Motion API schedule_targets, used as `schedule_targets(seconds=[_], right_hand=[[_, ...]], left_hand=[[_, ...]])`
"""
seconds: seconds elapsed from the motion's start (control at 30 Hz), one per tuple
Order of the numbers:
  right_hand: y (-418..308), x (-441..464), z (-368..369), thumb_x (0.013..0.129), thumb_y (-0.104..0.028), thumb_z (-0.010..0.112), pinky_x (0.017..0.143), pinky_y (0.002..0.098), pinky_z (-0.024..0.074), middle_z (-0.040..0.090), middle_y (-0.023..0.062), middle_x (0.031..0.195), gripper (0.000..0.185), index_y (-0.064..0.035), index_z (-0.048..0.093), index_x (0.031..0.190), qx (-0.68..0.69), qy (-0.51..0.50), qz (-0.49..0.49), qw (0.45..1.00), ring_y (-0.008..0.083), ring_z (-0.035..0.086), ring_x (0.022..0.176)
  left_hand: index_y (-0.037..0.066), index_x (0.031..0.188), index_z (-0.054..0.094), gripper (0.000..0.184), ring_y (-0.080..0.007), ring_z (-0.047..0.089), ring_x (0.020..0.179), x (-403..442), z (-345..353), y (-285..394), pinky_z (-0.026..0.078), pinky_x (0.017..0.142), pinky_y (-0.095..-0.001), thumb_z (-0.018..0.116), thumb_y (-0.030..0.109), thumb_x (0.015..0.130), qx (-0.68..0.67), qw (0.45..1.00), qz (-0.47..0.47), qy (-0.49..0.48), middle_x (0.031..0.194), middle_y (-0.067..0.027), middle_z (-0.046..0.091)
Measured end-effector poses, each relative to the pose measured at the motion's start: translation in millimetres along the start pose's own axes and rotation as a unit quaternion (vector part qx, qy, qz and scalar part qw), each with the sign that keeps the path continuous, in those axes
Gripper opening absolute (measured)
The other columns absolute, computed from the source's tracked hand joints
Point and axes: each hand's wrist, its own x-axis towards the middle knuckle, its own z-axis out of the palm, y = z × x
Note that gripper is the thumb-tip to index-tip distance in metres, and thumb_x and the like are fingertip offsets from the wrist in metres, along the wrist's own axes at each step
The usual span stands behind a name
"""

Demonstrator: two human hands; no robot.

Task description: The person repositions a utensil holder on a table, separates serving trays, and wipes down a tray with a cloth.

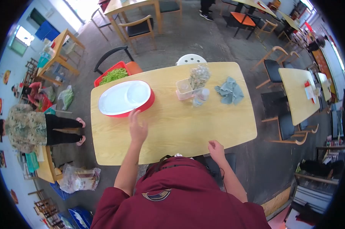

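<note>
On the pale wooden table lies a red oval container with a white top, at the left. My left hand is just below its near right edge, fingers spread and empty; whether a fingertip touches the rim I cannot tell. My right hand is over the table's near edge, fingers curled, and what it holds, if anything, is too small to name. Farther back are a clear plastic box, a clear bag of something pale, a clear bottle and a crumpled grey-blue cloth.
Behind the table's far left corner stands a red basket of green leaves near a chair. A white stool touches the far side. A standing person and a crouching person are at the left. Chairs and tables stand around.
</note>
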Motion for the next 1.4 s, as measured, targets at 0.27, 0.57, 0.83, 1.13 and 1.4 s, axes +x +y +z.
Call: schedule_targets(seconds=[0.27, 0.57, 0.83, 1.13, 1.4], right_hand=[[-132, 88, 111, 0.100, -0.030, 0.067, 0.093, 0.0359, 0.0560, 0.076, 0.0167, 0.114, 0.042, 0.0042, 0.067, 0.124, 0.031, -0.227, -0.098, 0.969, 0.0238, 0.073, 0.104], [-242, 190, 221, 0.098, -0.065, 0.058, 0.124, 0.0408, 0.0280, 0.034, 0.0280, 0.164, 0.105, 0.0055, 0.016, 0.163, 0.142, -0.235, 0.011, 0.962, 0.0335, 0.034, 0.153], [-220, 242, 266, 0.094, -0.027, 0.072, 0.115, 0.0365, 0.0418, 0.055, 0.0185, 0.147, 0.078, 0.0061, 0.036, 0.155, 0.215, -0.255, -0.044, 0.942, 0.0253, 0.053, 0.135], [-219, 221, 270, 0.095, -0.020, 0.067, 0.113, 0.0367, 0.0436, 0.057, 0.0158, 0.146, 0.069, 0.0034, 0.041, 0.154, 0.263, -0.225, -0.061, 0.936, 0.0240, 0.055, 0.132], [-148, 154, 185, 0.088, -0.039, 0.080, 0.084, 0.0348, 0.0582, 0.074, 0.0183, 0.116, 0.060, 0.0045, 0.065, 0.126, 0.004, -0.001, -0.037, 0.999, 0.0235, 0.073, 0.099]], left_hand=[[-0.005, 0.151, 0.039, 0.074, -0.0414, 0.039, 0.145, 28, -83, -164, 0.031, 0.122, -0.0482, 0.073, 0.026, 0.094, 0.068, 0.955, -0.199, 0.208, 0.154, -0.0310, 0.041], [-0.003, 0.156, 0.033, 0.072, -0.0274, 0.045, 0.142, 73, -88, -230, 0.036, 0.119, -0.0389, 0.066, 0.022, 0.098, -0.321, 0.881, -0.344, 0.053, 0.155, -0.0192, 0.046], [0.011, 0.154, 0.038, 0.071, -0.0079, 0.041, 0.068, 62, -50, -294, 0.035, 0.055, -0.0255, 0.063, 0.024, 0.089, -0.283, 0.870, -0.397, 0.070, 0.112, -0.0027, 0.059], [-0.005, 0.155, 0.032, 0.072, -0.0280, 0.050, 0.137, 62, -75, -256, 0.036, 0.117, -0.0379, 0.064, 0.016, 0.094, -0.312, 0.883, -0.349, 0.031, 0.150, -0.0195, 0.050], [-0.003, 0.130, 0.057, 0.040, -0.0374, 0.056, 0.123, 16, -75, -120, 0.044, 0.107, -0.0453, 0.067, 0.013, 0.095, 0.015, 0.970, -0.114, 0.216, 0.127, -0.0208, 0.061]])
